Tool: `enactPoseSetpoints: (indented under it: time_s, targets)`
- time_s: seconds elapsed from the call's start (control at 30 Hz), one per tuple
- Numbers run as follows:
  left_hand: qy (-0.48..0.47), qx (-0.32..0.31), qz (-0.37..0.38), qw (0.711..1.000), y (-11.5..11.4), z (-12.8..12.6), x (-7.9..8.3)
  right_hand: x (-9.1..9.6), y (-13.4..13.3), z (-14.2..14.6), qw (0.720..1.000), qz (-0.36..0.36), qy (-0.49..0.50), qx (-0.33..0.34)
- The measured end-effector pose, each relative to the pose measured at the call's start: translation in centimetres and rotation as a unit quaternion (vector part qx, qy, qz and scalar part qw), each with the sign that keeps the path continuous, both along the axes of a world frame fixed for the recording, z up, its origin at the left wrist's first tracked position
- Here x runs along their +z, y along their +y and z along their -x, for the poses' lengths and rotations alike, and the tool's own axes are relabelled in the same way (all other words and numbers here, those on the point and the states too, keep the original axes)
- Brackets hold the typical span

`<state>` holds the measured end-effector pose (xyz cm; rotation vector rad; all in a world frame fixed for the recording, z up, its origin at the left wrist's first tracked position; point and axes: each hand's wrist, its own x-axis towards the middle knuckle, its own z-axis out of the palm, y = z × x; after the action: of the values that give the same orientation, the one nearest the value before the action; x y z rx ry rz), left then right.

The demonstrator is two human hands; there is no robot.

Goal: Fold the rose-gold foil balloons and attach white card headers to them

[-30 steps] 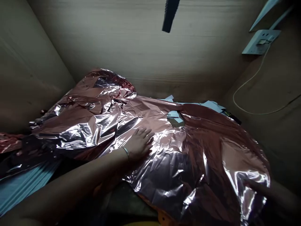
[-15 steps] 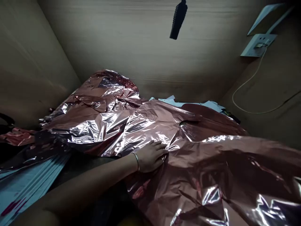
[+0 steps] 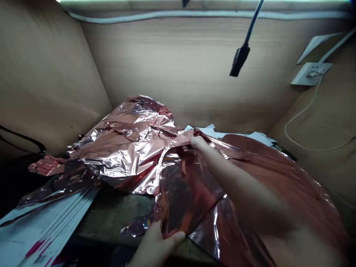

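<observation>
Rose-gold shiny foil (image 3: 133, 144) lies crumpled across the surface, looking like flat, uninflated foil balloons. My right hand (image 3: 198, 144) reaches across from the right, its fingers closed on a raised fold of the foil. Low in the middle, my left hand (image 3: 157, 243) holds the near edge of the same piece, thumb over it and fingers partly hidden beneath. Between both hands the foil balloon (image 3: 189, 185) hangs as a dark, reflecting panel. A small foil tab (image 3: 137, 225) sticks out left of my left hand.
Flat white sheets with pink marks (image 3: 47, 230) are stacked at the lower left. White papers (image 3: 260, 138) lie behind the foil. A black connector (image 3: 239, 60) dangles from above on a cable. On the right wall is a socket (image 3: 311, 73) with a thin cord.
My left hand, flat on the foil before, has drawn back to the near edge. My right hand has come into view and lifted a fold. The view has tilted up.
</observation>
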<state>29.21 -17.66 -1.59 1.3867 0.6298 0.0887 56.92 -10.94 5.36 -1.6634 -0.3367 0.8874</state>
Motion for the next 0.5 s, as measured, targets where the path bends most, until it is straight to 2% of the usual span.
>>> enactPoseSetpoints:
  time_s: [0.07, 0.13, 0.23, 0.3, 0.33, 0.37, 0.43, 0.47, 0.5]
  targets:
    - [0.039, 0.075, 0.018, 0.996, 0.1, -0.4, -1.3, -1.2, 0.3, -0.1, 0.998, 0.03, -0.042, 0.03]
    - [0.051, 0.12, 0.026, 0.991, 0.4, -0.8, -2.8, -1.9, -1.3, 0.1, 0.991, 0.037, -0.095, 0.081]
    - [0.022, 0.134, 0.058, 0.989, 1.0, -1.0, -4.7, -2.8, -6.0, 1.1, 0.966, 0.015, -0.192, 0.171]
    - [0.009, 0.131, 0.073, 0.989, 1.2, -1.0, -5.4, -4.0, -9.7, 2.2, 0.941, 0.019, -0.261, 0.216]
    - [0.006, 0.132, 0.076, 0.988, 1.2, -1.0, -5.6, -4.9, -11.4, 2.8, 0.92, 0.04, -0.307, 0.239]
    - [0.003, 0.135, 0.076, 0.988, 1.2, -1.0, -5.8, -5.8, -12.8, 3.3, 0.878, 0.09, -0.385, 0.269]
    - [0.004, 0.14, 0.073, 0.988, 1.2, -1.0, -5.8, -7.7, -14.7, 4.1, 0.801, 0.17, -0.48, 0.316]
    - [0.009, 0.139, 0.067, 0.988, 1.2, -1.1, -5.7, -8.5, -15.2, 4.4, 0.77, 0.196, -0.509, 0.331]
    - [0.015, 0.136, 0.059, 0.989, 1.2, -1.1, -5.5, -9.1, -15.4, 4.6, 0.754, 0.207, -0.522, 0.34]
